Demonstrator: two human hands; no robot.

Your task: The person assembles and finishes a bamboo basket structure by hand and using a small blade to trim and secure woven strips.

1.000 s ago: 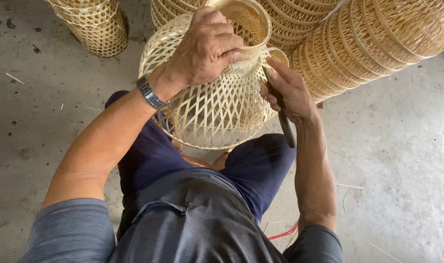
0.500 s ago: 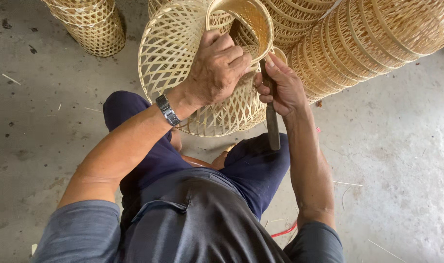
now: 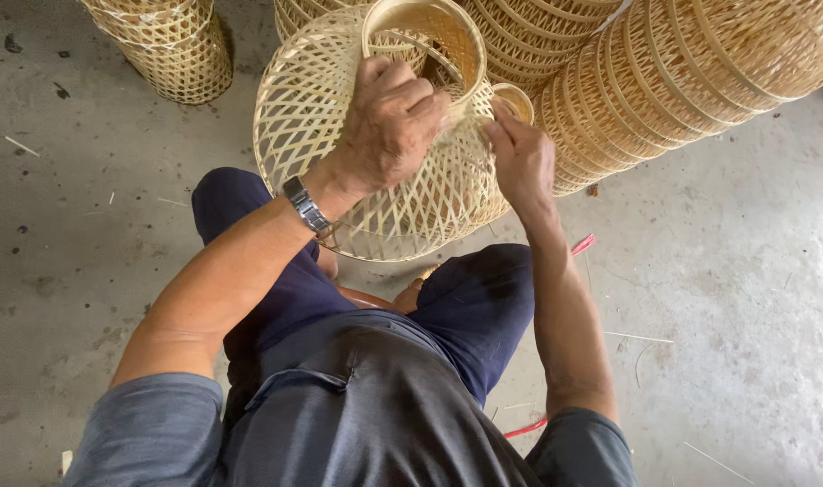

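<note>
- bamboo strips this thin are what worry me: my left hand (image 3: 391, 122) is clamped over the shoulder of the woven basket (image 3: 339, 135), fingers curled together onto the solid neck ring (image 3: 425, 45), and too hard a squeeze there could, i judge, crack a strip or bend the ring out of round.
- my right hand (image 3: 519, 158) is on the far side of the neck, fingertips (image 3: 494, 126) drawn together and pinching at the weave just under the ring; whether they hold a loose strip end i cannot tell. a slip there might spring the weave open, or a splinter could catch my finger.
- the basket rests tilted against my knees (image 3: 479, 289), mouth pointing away from me; if my left grip eases it could roll off toward the concrete floor (image 3: 727, 271).
- other baskets (image 3: 691, 72) lie stacked just behind it, close enough to be knocked.
- so the basket sits between both hands, neck ring under my left fingers, right fingertips touching beside it.
</note>
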